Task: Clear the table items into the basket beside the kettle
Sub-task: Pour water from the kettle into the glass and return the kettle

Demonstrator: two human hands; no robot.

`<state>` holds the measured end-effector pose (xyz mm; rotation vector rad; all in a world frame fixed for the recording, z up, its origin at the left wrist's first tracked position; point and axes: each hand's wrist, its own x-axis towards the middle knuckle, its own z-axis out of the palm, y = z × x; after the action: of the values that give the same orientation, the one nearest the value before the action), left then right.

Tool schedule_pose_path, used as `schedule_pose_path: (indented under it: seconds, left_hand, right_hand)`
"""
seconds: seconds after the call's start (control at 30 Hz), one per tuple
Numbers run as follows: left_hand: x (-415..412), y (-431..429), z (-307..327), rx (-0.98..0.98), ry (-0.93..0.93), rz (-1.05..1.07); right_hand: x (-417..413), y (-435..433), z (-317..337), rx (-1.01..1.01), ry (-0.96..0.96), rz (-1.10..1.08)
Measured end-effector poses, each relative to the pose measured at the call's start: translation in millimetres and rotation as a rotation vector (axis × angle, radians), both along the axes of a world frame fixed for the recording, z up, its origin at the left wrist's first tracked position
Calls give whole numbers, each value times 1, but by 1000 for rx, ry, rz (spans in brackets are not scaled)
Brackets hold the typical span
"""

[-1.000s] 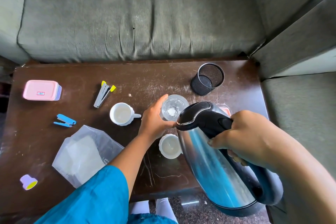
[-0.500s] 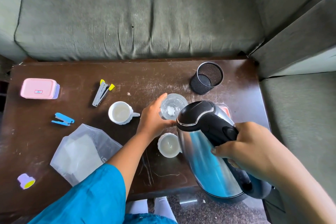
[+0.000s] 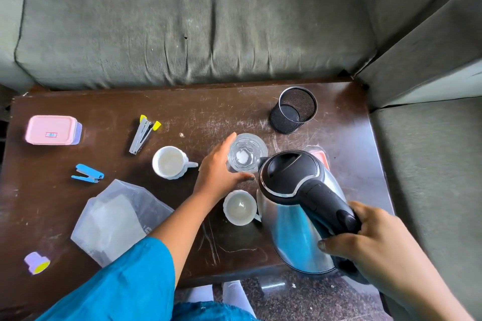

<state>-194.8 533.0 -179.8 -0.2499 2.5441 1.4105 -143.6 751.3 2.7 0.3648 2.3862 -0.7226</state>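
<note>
My right hand [image 3: 375, 247] grips the black handle of a steel kettle [image 3: 294, 206], which is at the table's near right, its spout close to a clear glass [image 3: 246, 152]. My left hand [image 3: 216, 172] is wrapped around the left side of that glass. A black mesh basket [image 3: 293, 111] stands at the far right of the table. White cups stand to the left of the glass [image 3: 169, 163] and just nearer than the glass [image 3: 238, 207]. Whether the kettle rests on the table I cannot tell.
On the dark wooden table [image 3: 104, 117] lie a pink lidded box [image 3: 52, 130], a grey-yellow stapler [image 3: 143, 133], a blue stapler [image 3: 88, 173], a clear plastic bag [image 3: 114, 219] and a small purple-yellow piece [image 3: 36, 263]. A green sofa [image 3: 182, 21] borders the far and right sides.
The kettle has come down and back toward upright, from tilted over the table's near edge to beside the glass. My left hand has stayed on the glass.
</note>
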Motion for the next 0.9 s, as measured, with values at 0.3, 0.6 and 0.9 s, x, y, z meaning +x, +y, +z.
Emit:
schedule_pose_path:
  seconds: [0.3,0.6,0.9]
  left_hand:
    - [17,17,24,-193,259,25]
    - [37,20,81,228,-14,-213]
    - [43,18,186,521,-217,-446]
  right_hand:
    - [22,14,1,-64,45,-122]
    - [32,24,36,-80,145,-147]
    - [39,19,118,-275,235,-136]
